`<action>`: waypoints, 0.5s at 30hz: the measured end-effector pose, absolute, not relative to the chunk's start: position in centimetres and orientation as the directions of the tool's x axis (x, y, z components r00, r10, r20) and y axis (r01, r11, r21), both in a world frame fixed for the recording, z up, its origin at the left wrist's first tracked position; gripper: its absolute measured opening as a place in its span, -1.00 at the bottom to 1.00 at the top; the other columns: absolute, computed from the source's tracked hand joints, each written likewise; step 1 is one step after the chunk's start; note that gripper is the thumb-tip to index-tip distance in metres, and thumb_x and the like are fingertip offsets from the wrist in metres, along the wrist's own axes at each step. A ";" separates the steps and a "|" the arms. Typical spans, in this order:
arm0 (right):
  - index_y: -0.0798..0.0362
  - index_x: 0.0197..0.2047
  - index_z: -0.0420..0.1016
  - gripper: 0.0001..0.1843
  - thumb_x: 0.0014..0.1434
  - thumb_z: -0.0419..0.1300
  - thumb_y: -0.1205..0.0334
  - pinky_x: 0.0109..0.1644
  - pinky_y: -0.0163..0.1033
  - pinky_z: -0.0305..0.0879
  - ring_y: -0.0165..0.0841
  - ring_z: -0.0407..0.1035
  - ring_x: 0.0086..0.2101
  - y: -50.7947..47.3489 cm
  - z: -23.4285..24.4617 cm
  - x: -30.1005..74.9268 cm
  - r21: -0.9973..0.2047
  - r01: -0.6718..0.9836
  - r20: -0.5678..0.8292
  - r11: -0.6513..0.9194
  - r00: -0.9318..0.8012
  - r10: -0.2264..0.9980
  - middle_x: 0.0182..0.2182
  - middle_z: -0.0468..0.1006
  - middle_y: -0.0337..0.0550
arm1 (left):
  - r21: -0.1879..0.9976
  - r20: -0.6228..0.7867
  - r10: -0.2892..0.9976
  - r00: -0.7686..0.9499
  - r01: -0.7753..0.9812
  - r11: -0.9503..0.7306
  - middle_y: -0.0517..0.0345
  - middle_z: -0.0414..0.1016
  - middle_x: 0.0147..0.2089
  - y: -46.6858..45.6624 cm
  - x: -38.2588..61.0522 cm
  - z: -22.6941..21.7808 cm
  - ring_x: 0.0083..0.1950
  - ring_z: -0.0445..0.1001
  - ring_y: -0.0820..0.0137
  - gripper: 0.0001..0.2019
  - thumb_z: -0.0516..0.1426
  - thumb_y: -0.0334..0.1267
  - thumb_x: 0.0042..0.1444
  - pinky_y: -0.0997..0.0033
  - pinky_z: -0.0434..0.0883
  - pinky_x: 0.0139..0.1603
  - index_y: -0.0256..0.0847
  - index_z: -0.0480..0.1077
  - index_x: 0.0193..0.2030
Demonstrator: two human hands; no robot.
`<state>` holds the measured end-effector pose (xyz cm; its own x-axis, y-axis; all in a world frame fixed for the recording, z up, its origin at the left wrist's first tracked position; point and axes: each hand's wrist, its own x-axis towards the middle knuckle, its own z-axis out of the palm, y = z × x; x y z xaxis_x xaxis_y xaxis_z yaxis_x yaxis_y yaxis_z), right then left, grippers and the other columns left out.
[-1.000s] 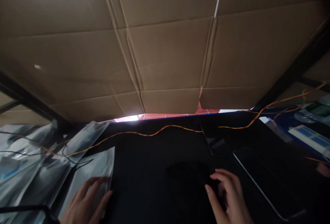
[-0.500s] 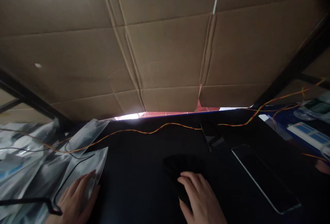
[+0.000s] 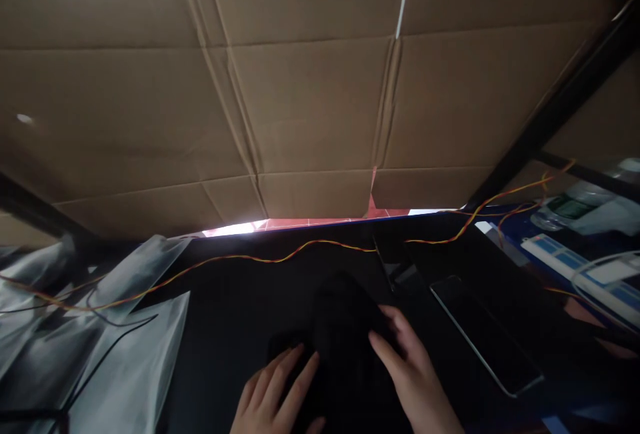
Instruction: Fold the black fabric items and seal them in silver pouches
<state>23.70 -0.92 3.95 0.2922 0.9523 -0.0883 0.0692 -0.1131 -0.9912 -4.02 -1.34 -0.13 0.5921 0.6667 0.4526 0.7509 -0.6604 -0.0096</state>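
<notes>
A soft-looking black item (image 3: 345,327), maybe cloth, stands out faintly against the black tabletop between my hands; its kind is hard to make out. My right hand (image 3: 413,364) grips its right side, thumb in front and fingers curled at the edge. At its lower left, my left hand (image 3: 280,387) lies with fingers stretched and a little apart, touching dark material. To the right of my right hand lies a large phone (image 3: 485,334) with a dark screen. A smaller dark phone-like device (image 3: 397,264) sits just behind the black item.
Clear plastic bags (image 3: 130,354) cover the left side, with a thin black cable over them. A red-yellow twisted wire (image 3: 250,259) crosses the back of the table (image 3: 225,301). Cardboard panels (image 3: 310,107) rise behind. At right are a blue-and-white packet (image 3: 565,254) and a blurred part of possibly another person's hand (image 3: 587,314).
My left hand has left the plastic bags and moved right to the black item. My right hand has shifted to its right side, and the item now looks bigger and raised. The view has turned slightly right.
</notes>
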 end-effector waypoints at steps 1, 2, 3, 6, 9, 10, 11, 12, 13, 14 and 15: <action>-0.07 0.19 0.54 -0.58 0.39 0.27 -0.10 0.11 0.01 0.59 -0.04 0.62 0.10 -1.2 3.3 24.5 -0.981 0.184 0.015 -0.061 0.385 0.923 0.13 0.68 0.04 | -0.027 0.441 0.667 0.600 0.752 -0.658 0.10 0.67 0.31 -1.2 -4.3 -0.4 0.19 0.71 0.18 -0.37 0.24 0.11 0.40 0.30 0.69 0.03 0.06 0.37 0.54; -0.09 0.21 0.51 -0.56 0.39 0.27 -0.09 0.16 0.05 0.56 -0.02 0.57 0.17 -1.5 2.6 25.1 -0.967 0.252 0.085 -0.035 0.448 0.890 0.19 0.63 0.07 | -0.035 0.426 0.670 0.608 0.751 -0.659 0.11 0.66 0.34 -1.1 -4.7 -0.6 0.21 0.70 0.17 -0.36 0.25 0.07 0.39 0.29 0.68 0.04 0.09 0.34 0.55; -0.10 0.22 0.51 -0.57 0.39 0.27 -0.09 0.22 0.10 0.52 -0.01 0.51 0.22 -1.7 2.2 25.5 -0.954 0.298 0.135 -0.015 0.478 0.868 0.23 0.59 0.07 | -0.034 0.408 0.675 0.615 0.749 -0.662 0.12 0.63 0.37 -1.0 -5.1 -0.6 0.24 0.69 0.16 -0.34 0.26 0.05 0.37 0.27 0.68 0.06 0.13 0.32 0.57; -0.16 0.25 0.54 -0.58 0.38 0.33 -0.03 0.33 0.21 0.41 0.03 0.43 0.29 -2.0 2.0 25.1 -0.866 0.496 0.269 0.059 0.364 0.892 0.29 0.54 0.04 | 0.002 0.341 0.703 0.624 0.747 -0.665 0.11 0.54 0.46 -0.9 -5.9 -0.1 0.32 0.63 0.08 -0.22 0.34 0.05 0.28 0.17 0.66 0.15 0.21 0.24 0.61; -0.19 0.20 0.61 -0.64 0.37 0.33 0.06 0.31 0.27 0.44 0.07 0.46 0.26 -1.4 2.7 23.6 -0.751 0.647 0.282 0.130 0.136 0.950 0.28 0.58 0.00 | 0.038 0.289 0.732 0.617 0.757 -0.653 0.08 0.47 0.53 -0.8 -5.8 0.6 0.37 0.58 0.02 -0.05 0.41 0.09 0.19 0.11 0.64 0.19 0.21 0.14 0.65; -0.18 0.14 0.64 -0.72 0.39 0.29 0.08 0.27 0.24 0.48 0.04 0.51 0.21 -1.2 2.9 23.6 -0.750 0.649 0.260 0.131 0.106 0.960 0.22 0.62 -0.03 | 0.037 0.277 0.740 0.613 0.763 -0.646 0.07 0.45 0.54 -0.7 -5.9 0.7 0.38 0.57 0.01 -0.02 0.42 0.10 0.17 0.10 0.64 0.20 0.20 0.12 0.66; -0.18 0.07 0.65 -0.78 0.43 0.23 0.10 0.23 0.18 0.52 -0.02 0.57 0.15 -1.0 3.0 23.9 -0.759 0.639 0.240 0.124 0.098 0.966 0.15 0.67 -0.06 | 0.032 0.266 0.748 0.609 0.770 -0.638 0.05 0.43 0.55 -0.7 -6.2 0.9 0.39 0.56 0.00 0.00 0.43 0.12 0.17 0.08 0.65 0.21 0.19 0.09 0.67; -0.18 0.04 0.64 -0.78 0.46 0.17 0.11 0.19 0.10 0.56 -0.08 0.61 0.08 -0.9 3.1 24.7 -0.773 0.625 0.223 0.110 0.106 0.969 0.08 0.70 -0.09 | 0.025 0.266 0.750 0.606 0.773 -0.634 0.03 0.43 0.55 -0.6 -6.7 1.0 0.39 0.56 -0.01 0.01 0.42 0.17 0.18 0.07 0.66 0.19 0.18 0.08 0.68; -0.17 0.04 0.61 -0.77 0.49 0.13 0.10 0.14 0.03 0.59 -0.13 0.64 0.03 -1.0 3.1 25.8 -0.785 0.613 0.210 0.092 0.123 0.970 0.02 0.72 -0.11 | 0.025 0.265 0.752 0.604 0.775 -0.631 0.00 0.43 0.55 -0.6 -7.4 1.1 0.38 0.57 -0.02 0.02 0.40 0.24 0.18 0.04 0.67 0.18 0.17 0.07 0.68; -0.16 0.08 0.58 -0.76 0.49 0.11 0.09 0.10 -0.03 0.61 -0.16 0.66 0.01 -1.1 2.9 27.3 -0.794 0.604 0.196 0.066 0.151 0.969 -0.01 0.73 -0.12 | 0.032 0.259 0.755 0.603 0.775 -0.631 -0.02 0.43 0.55 -0.7 -8.4 1.2 0.39 0.57 -0.05 0.03 0.36 0.33 0.18 0.01 0.68 0.17 0.15 0.06 0.68; -0.15 0.09 0.55 -0.76 0.48 0.11 0.10 0.04 -0.08 0.63 -0.18 0.68 -0.04 -1.3 2.7 28.9 -0.799 0.600 0.181 0.039 0.179 0.967 -0.04 0.73 -0.13 | 0.047 0.256 0.755 0.604 0.772 -0.634 -0.04 0.42 0.56 -0.7 -9.5 1.3 0.39 0.57 -0.07 0.04 0.31 0.43 0.18 -0.01 0.68 0.17 0.15 0.07 0.68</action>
<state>28.91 -1.26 2.70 0.1787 0.9671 0.1811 0.6004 0.0386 -0.7987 -9.51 -0.69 1.34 0.6042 0.7547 0.2557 0.7719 -0.6340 0.0473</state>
